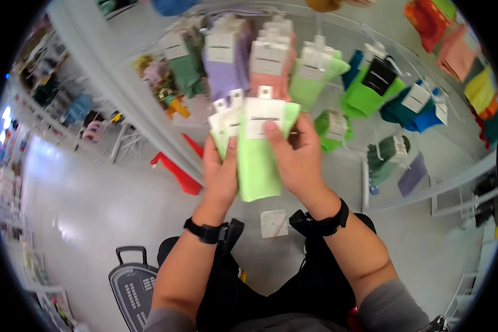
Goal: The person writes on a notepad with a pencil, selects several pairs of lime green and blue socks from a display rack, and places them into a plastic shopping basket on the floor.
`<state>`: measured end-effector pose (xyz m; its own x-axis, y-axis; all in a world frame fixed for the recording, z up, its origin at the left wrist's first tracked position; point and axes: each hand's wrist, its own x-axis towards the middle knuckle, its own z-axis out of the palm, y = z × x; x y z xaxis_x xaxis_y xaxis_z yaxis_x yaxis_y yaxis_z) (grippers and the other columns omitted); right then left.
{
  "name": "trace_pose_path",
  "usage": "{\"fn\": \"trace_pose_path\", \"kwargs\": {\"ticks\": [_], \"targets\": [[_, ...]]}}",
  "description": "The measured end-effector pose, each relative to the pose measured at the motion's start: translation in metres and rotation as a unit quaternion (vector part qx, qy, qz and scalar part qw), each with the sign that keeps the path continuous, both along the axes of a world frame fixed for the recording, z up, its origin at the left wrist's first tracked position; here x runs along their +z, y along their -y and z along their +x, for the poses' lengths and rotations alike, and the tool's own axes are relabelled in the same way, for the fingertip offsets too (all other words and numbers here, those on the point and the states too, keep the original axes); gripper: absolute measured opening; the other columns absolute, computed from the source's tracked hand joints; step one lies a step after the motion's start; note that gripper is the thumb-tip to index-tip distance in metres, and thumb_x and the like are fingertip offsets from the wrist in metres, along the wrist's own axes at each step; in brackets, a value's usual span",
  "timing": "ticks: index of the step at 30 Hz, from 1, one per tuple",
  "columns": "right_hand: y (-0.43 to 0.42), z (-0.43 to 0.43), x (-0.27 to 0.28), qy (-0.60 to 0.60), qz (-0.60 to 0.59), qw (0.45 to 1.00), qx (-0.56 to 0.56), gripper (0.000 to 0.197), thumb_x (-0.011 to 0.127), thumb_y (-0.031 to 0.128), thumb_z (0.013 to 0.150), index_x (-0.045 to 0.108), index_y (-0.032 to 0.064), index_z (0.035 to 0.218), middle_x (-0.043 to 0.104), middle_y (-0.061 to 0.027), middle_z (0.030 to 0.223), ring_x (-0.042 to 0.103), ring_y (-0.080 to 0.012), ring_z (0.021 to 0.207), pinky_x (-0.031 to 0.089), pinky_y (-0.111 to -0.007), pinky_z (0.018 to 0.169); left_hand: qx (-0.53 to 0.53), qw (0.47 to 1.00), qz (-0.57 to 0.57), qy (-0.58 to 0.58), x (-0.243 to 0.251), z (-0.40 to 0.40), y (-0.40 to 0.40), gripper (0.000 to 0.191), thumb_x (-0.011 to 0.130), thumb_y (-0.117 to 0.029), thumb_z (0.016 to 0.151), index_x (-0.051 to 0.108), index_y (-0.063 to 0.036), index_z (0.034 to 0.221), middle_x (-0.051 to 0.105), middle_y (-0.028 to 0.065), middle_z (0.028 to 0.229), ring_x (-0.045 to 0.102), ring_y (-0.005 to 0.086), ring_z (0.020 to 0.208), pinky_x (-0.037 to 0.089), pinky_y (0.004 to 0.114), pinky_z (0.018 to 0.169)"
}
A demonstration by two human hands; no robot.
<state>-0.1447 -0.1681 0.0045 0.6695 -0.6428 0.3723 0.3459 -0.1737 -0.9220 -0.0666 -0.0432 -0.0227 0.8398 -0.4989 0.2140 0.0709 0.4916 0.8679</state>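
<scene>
My right hand [301,157] pinches a pair of light green socks [259,170] by its white card band, thumb on the front. Behind and to the left of that pair, my left hand [220,170] holds more light green socks [219,143] with white cards, fanned out and partly hidden by the front pair. Just beyond my hands hang rows of carded socks on hooks: purple socks [224,79], salmon pink socks [274,85] and light green socks [309,85]. Each wrist wears a black strap with a black device.
Dark green socks [184,72] hang at the left, bright green socks [367,93] at the right. A white upright post [141,99] slants by my left side. Red socks [176,174] show beside its foot. A grey case with a handle [133,282] stands low left; a white square [274,224] lies on the floor.
</scene>
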Motion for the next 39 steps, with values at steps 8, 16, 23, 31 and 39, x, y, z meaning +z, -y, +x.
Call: {"fn": "trace_pose_path", "kwargs": {"ticks": [8,16,23,31,39], "targets": [[-0.034,-0.012,0.021,-0.015,0.244,0.968,0.052,0.04,0.058,0.033,0.105,0.055,0.0044,0.132,0.064,-0.0064,0.122,0.062,-0.0135,0.105,0.05,-0.028,0.091,0.0,0.998,0.01,0.058,0.018,-0.018,-0.006,0.04,0.053,-0.033,0.107,0.05,-0.0033,0.134,0.063,0.0043,0.119,0.059,0.0096,0.105,0.05,0.026,0.091],[-0.054,-0.023,0.039,0.046,0.249,0.957,0.14,0.046,0.051,0.039,0.107,0.053,0.0016,0.135,0.064,-0.007,0.123,0.063,-0.0144,0.107,0.051,-0.03,0.094,0.054,0.991,0.049,0.11,0.068,-0.04,-0.033,0.044,0.062,-0.031,0.103,0.049,-0.0011,0.133,0.064,0.0076,0.12,0.062,0.0118,0.106,0.052,0.028,0.09],[-0.074,-0.04,0.055,0.065,0.4,0.861,0.308,0.05,0.046,0.045,0.107,0.055,0.0039,0.134,0.067,-0.0088,0.115,0.068,-0.0191,0.099,0.057,-0.035,0.087,0.085,0.993,0.037,0.077,0.131,-0.044,-0.117,0.035,0.058,-0.028,0.105,0.054,-0.0047,0.131,0.068,0.0061,0.115,0.066,0.0118,0.099,0.056,0.03,0.084],[-0.121,-0.056,0.059,-0.049,0.454,0.774,0.438,0.037,0.05,0.04,0.106,0.062,0.0064,0.114,0.067,-0.0086,0.09,0.071,-0.0199,0.078,0.061,-0.034,0.065,0.18,0.954,0.223,-0.09,0.188,-0.082,-0.307,0.044,0.058,-0.049,0.1,0.065,-0.0062,0.107,0.066,0.0067,0.075,0.063,0.0141,0.056,0.054,0.027,0.049],[-0.161,-0.089,0.04,-0.132,0.529,0.645,0.535,0.054,0.044,0.05,0.107,0.043,-0.0002,0.127,0.048,-0.0105,0.097,0.055,-0.0208,0.083,0.051,-0.035,0.064,0.065,0.887,0.344,-0.302,0.069,-0.139,-0.472,0.033,0.058,-0.025,0.101,0.062,0.0026,0.12,0.071,0.0118,0.108,0.071,0.0162,0.09,0.06,0.028,0.078]]}}
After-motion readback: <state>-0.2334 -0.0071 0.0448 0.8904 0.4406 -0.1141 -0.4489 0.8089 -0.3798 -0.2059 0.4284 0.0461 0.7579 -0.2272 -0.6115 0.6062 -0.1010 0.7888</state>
